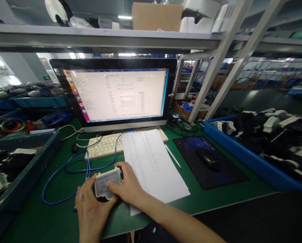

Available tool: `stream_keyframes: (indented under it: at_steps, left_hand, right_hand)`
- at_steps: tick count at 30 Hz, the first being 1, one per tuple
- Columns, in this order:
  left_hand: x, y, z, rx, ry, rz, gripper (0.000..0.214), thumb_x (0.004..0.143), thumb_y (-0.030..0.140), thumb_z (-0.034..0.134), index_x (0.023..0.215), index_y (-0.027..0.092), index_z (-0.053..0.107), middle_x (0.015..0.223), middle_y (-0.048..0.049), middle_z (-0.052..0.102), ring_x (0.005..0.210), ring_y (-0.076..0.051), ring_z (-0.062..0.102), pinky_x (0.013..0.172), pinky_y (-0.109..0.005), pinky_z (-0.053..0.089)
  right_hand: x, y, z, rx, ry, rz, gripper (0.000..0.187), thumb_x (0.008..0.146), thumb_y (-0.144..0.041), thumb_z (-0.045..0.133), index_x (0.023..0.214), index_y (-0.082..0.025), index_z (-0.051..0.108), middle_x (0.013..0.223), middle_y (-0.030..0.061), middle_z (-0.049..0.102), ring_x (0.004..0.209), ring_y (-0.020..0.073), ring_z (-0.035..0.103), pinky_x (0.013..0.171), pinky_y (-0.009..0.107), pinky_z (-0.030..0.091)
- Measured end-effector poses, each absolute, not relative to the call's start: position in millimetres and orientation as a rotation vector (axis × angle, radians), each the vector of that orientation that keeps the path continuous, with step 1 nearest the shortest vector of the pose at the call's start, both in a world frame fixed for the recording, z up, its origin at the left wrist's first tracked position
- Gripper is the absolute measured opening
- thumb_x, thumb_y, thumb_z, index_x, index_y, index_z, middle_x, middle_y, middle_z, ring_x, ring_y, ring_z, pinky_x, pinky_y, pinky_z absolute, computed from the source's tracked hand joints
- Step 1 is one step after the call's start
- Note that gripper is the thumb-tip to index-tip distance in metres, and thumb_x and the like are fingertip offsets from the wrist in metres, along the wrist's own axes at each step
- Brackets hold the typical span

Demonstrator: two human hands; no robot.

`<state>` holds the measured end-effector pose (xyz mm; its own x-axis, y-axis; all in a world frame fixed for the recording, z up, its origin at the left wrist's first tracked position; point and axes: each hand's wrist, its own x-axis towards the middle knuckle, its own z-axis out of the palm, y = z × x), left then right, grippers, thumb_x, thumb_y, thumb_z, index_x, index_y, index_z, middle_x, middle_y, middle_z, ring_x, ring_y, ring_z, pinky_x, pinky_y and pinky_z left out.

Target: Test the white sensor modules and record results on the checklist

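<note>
The green counter (pixel 206 199) spreads out beneath everything I have before me, and a lit monitor (pixel 117 94) stands at its back. To my right a blue bin (pixel 247 156) is heaped with black and white parts; to my left a darker bin (pixel 26 172) holds more of the same kind. White sheets (pixel 153 165) of print lie in the middle, their far end over part of the pale keyboard (pixel 102 147), with a dark mouse mat (pixel 192 167) beside them. A blue cable (pixel 49 204) loops across the counter left of the sheets. My left grip (pixel 93 202) is partly closed, fingers bent at the left side of a small pale device (pixel 102 182), thumb near its lower edge. My right grip (pixel 129 184) is closed on the device's right end, thumb pressed on its labelled face, fingers curled over the far edge. The device sits between both hands, near the counter's front edge, just left of the sheets. A black mouse (pixel 208 159) rests on the mat, and a slim white pen (pixel 173 156) lies along the sheets' right edge
</note>
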<state>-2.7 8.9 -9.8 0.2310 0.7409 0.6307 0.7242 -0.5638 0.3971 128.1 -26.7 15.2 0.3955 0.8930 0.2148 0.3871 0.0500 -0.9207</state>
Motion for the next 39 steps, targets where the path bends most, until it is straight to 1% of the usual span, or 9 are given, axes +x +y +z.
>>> stream_keyframes:
  at_steps: [5,10,14,18,24,28,31,39]
  left_hand:
    - [-2.2,7.6,-8.1,2.436,1.466,1.259,0.069,0.073,0.054,0.049,0.124,0.008,0.047,0.116,-0.0201,0.058,0.116,-0.035,0.051,0.107,-0.054,0.031]
    - [-1.1,7.4,-6.8,2.438,1.467,1.268,0.069,0.071,0.054,0.05,0.121,0.007,0.048,0.113,-0.0207,0.059,0.111,-0.035,0.053,0.105,-0.055,0.033]
    - [-1.4,8.3,-7.2,2.448,1.453,1.286,0.068,0.073,0.053,0.049,0.122,0.007,0.048,0.115,-0.0208,0.059,0.112,-0.035,0.053,0.106,-0.054,0.032]
    - [-1.3,8.1,-7.2,2.436,1.462,1.268,0.068,0.072,0.054,0.051,0.123,0.01,0.047,0.116,-0.0188,0.059,0.113,-0.034,0.052,0.106,-0.053,0.032]
    - [-1.4,6.5,-7.2,2.412,1.473,1.252,0.065,0.072,0.052,0.051,0.124,0.014,0.045,0.119,-0.0159,0.058,0.116,-0.032,0.051,0.108,-0.052,0.03]
    - [-2.1,6.3,-7.5,2.407,1.463,1.256,0.064,0.071,0.05,0.053,0.125,0.015,0.044,0.119,-0.016,0.057,0.115,-0.033,0.051,0.106,-0.053,0.031]
    - [-2.3,6.5,-7.9,2.398,1.451,1.253,0.064,0.071,0.049,0.054,0.124,0.016,0.043,0.119,-0.0164,0.057,0.115,-0.034,0.05,0.105,-0.055,0.031]
    - [-2.8,6.6,-9.3,2.434,1.428,1.258,0.064,0.075,0.05,0.053,0.126,0.013,0.042,0.119,-0.0183,0.056,0.116,-0.034,0.05,0.106,-0.055,0.029]
  right_hand:
    - [127.8,-27.6,19.6,-1.556,-1.166,0.585,0.052,0.059,-0.021,0.073,0.107,-0.02,0.051,0.108,0.0053,0.055,0.104,0.0218,0.051,0.092,0.039,0.043]
    - [127.5,-26.6,16.1,-1.545,-1.176,0.565,0.052,0.06,-0.022,0.073,0.107,-0.022,0.051,0.107,0.004,0.055,0.103,0.0214,0.051,0.092,0.039,0.043]
    - [127.6,-26.2,14.8,-1.548,-1.175,0.572,0.052,0.06,-0.022,0.073,0.107,-0.022,0.051,0.108,0.0045,0.055,0.104,0.0216,0.051,0.092,0.039,0.043]
    - [127.9,-26.7,16.4,-1.55,-1.179,0.577,0.052,0.061,-0.022,0.072,0.108,-0.021,0.05,0.108,0.0052,0.055,0.104,0.0216,0.051,0.093,0.039,0.043]
    - [127.4,-27.7,15.8,-1.548,-1.177,0.567,0.051,0.061,-0.022,0.071,0.108,-0.022,0.05,0.108,0.0042,0.055,0.104,0.0211,0.051,0.092,0.038,0.043]
    - [127.4,-28.1,16.8,-1.546,-1.179,0.564,0.052,0.062,-0.022,0.071,0.109,-0.021,0.05,0.109,0.0052,0.055,0.105,0.0215,0.051,0.092,0.038,0.043]
    - [127.5,-28.2,18.1,-1.547,-1.172,0.562,0.051,0.061,-0.021,0.071,0.108,-0.022,0.05,0.108,0.0044,0.055,0.104,0.0214,0.051,0.092,0.038,0.043]
    - [128.1,-28.4,18.0,-1.55,-1.176,0.581,0.051,0.061,-0.022,0.071,0.108,-0.022,0.05,0.108,0.0045,0.055,0.105,0.0213,0.05,0.093,0.038,0.043]
